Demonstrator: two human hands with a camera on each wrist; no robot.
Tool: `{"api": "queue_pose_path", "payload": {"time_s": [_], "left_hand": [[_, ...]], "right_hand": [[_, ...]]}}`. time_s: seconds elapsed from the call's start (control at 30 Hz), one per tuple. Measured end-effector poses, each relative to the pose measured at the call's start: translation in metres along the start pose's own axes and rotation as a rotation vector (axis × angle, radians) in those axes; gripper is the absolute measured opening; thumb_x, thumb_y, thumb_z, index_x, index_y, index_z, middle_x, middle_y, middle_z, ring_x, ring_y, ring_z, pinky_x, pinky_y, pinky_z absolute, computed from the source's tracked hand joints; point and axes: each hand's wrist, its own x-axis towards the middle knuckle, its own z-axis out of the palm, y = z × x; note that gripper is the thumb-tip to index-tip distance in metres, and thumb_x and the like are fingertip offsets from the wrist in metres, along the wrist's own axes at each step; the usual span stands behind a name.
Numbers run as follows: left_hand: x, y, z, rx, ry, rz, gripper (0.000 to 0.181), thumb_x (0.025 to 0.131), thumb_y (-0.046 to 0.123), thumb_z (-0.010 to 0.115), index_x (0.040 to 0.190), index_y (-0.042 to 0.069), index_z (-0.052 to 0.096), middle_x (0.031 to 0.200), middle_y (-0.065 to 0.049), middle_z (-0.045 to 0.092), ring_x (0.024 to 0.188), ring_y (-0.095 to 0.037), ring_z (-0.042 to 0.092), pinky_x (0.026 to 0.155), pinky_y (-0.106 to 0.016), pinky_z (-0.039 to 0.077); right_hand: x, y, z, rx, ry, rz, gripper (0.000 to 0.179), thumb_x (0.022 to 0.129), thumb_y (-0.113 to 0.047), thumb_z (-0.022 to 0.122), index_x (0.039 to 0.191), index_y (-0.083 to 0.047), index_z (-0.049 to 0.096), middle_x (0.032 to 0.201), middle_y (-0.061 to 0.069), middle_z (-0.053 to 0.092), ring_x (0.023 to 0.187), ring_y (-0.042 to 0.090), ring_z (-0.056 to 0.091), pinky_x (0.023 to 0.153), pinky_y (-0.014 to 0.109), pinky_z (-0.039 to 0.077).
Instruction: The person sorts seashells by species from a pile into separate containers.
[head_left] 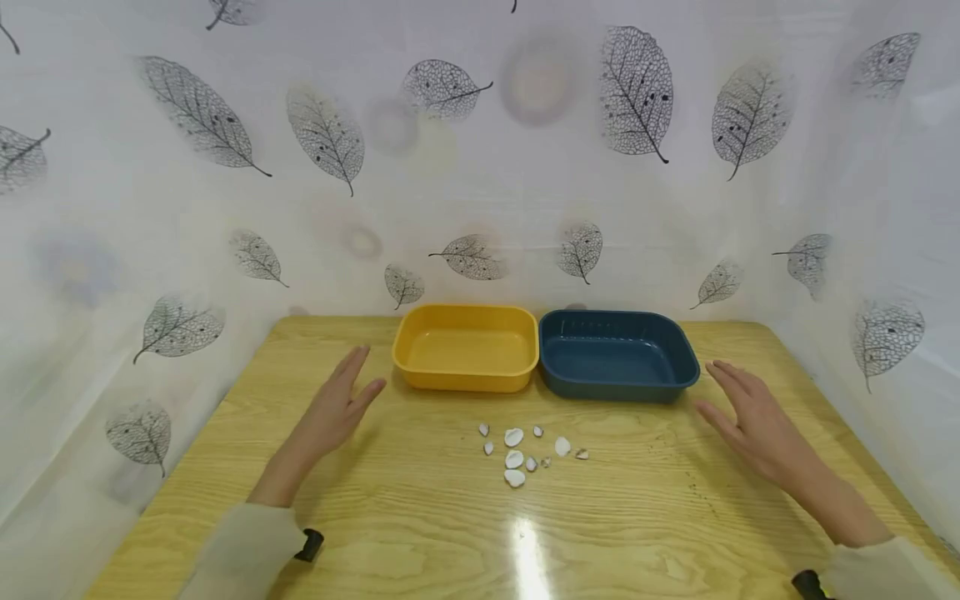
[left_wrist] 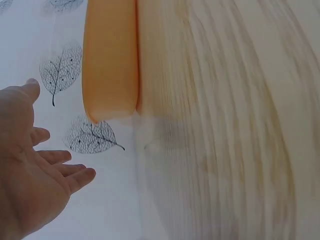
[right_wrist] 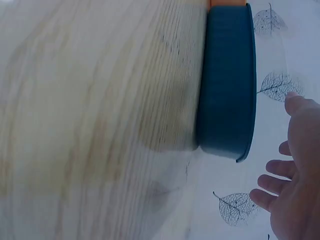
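My left hand hovers over the table left of a yellow bin, fingers extended and thumb apart, with nothing in it. On the other side, my right hand is held with straight fingers, its fingertips close to the right end of a dark blue bin. The two bins stand side by side, and no contents show in them. In front of them lies a loose group of several small shells, among them a white shell, a rounder pale shell and a brownish shell.
The wooden table has a bright glare streak near its front. A white cloth printed with leaves hangs behind the table and along both sides. Small dark marks dot the tabletop near the right hand.
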Motion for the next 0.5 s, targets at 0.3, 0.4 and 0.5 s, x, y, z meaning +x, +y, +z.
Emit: {"api": "queue_pose_path", "payload": {"time_s": [0.3,0.4,0.5], "left_hand": [[0.02,0.014,0.015,-0.257,0.112,-0.015,0.069,0.11,0.03,0.053,0.162,-0.004,0.022,0.163,-0.029,0.027,0.143,-0.049,0.037,0.112,-0.059,0.042],[0.026,0.016,0.019,-0.336,0.128,-0.056,0.069,0.11,0.029,0.054,0.163,-0.002,0.022,0.165,-0.025,0.026,0.146,-0.045,0.037,0.114,-0.056,0.041],[0.031,0.017,0.023,-0.402,0.133,-0.086,0.07,0.109,0.027,0.055,0.163,-0.002,0.021,0.166,-0.024,0.024,0.147,-0.045,0.035,0.116,-0.055,0.039]], "right_hand": [[0.002,-0.026,0.007,0.079,-0.019,0.011,0.054,0.105,-0.02,0.063,0.147,0.009,0.047,0.142,0.033,0.048,0.119,0.049,0.053,0.083,0.065,0.05],[0.002,-0.034,0.013,0.09,-0.026,-0.003,0.05,0.105,-0.018,0.063,0.146,0.008,0.05,0.138,0.026,0.055,0.11,0.039,0.06,0.074,0.051,0.056],[0.002,-0.042,0.02,0.126,-0.026,-0.025,0.046,0.104,-0.015,0.064,0.144,0.007,0.054,0.131,0.021,0.061,0.104,0.031,0.064,0.073,0.038,0.058]]}}
